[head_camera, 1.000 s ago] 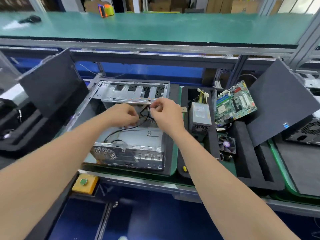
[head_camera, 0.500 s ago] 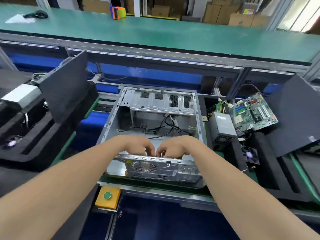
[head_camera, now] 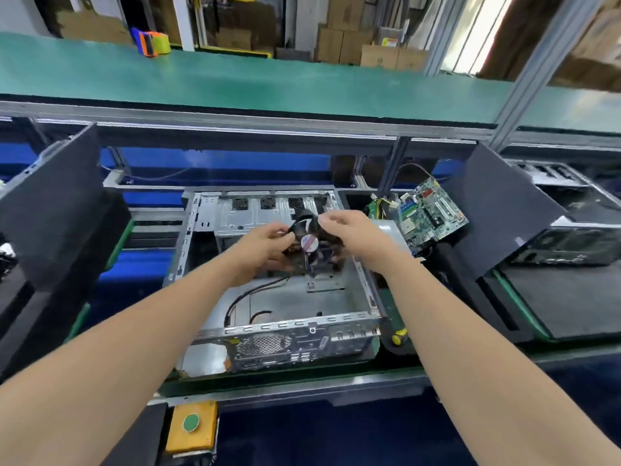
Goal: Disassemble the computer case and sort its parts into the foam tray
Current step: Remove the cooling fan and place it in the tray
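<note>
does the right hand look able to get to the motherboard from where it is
Probably yes: the motherboard sits uncovered just right of the right hand, with nothing over it. But that hand and the left hand both grip the fan, so it must let go first.

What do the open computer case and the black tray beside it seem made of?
Computer case: bare sheet metal, probably steel; dull silver, with punched slots and a mesh grille. Foam tray: soft-looking black foam, matte, with thick cut walls.
</note>
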### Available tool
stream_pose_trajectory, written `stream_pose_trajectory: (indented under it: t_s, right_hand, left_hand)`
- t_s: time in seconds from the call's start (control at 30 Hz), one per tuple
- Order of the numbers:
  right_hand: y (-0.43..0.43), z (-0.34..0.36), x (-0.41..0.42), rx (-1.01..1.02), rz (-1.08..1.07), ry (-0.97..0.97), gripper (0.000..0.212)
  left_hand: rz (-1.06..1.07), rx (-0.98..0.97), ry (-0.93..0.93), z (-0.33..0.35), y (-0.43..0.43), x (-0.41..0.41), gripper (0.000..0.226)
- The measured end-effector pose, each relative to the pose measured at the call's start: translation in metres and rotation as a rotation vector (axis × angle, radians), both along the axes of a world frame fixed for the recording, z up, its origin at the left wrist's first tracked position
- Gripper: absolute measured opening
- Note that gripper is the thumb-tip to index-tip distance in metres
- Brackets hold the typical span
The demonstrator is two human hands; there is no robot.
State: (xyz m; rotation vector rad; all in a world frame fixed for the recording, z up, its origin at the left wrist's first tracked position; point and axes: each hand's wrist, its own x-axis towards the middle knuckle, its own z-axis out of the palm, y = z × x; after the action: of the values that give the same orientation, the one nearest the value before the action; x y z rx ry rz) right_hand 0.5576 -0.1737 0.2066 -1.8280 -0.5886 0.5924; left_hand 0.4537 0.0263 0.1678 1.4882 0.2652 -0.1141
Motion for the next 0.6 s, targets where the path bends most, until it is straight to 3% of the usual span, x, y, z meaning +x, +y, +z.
stream_pose_trajectory:
  t_s: [0.07,0.17,0.37,0.5,0.6]
  right_hand:
    - [-0.010,0.004,0.002,0.158,-0.084,0.184,0.028]
    - [-0.030,0.002,0.009,0.212,-0.053,0.319,0.056]
    - [-0.068,0.000,0.034,0.366,0.004,0.265,0.037]
    - [-0.102,0.001,0.066,0.233,-0.032,0.154,0.049]
    - [-0.132,-0.007,0.095,0.145,-0.007,0.099,0.048]
  left_hand:
    - [0.042,-0.101,-0.011,0.018,-0.013,0.014,0.026]
    - [0.062,-0.196,-0.071,0.041,-0.031,0.032,0.022]
    - [0.044,-0.335,-0.077,0.067,-0.081,0.066,0.030]
    - [0.087,-0.247,0.025,0.069,-0.118,0.098,0.033]
    - [0.122,-0.001,0.131,0.062,-0.141,0.125,0.042]
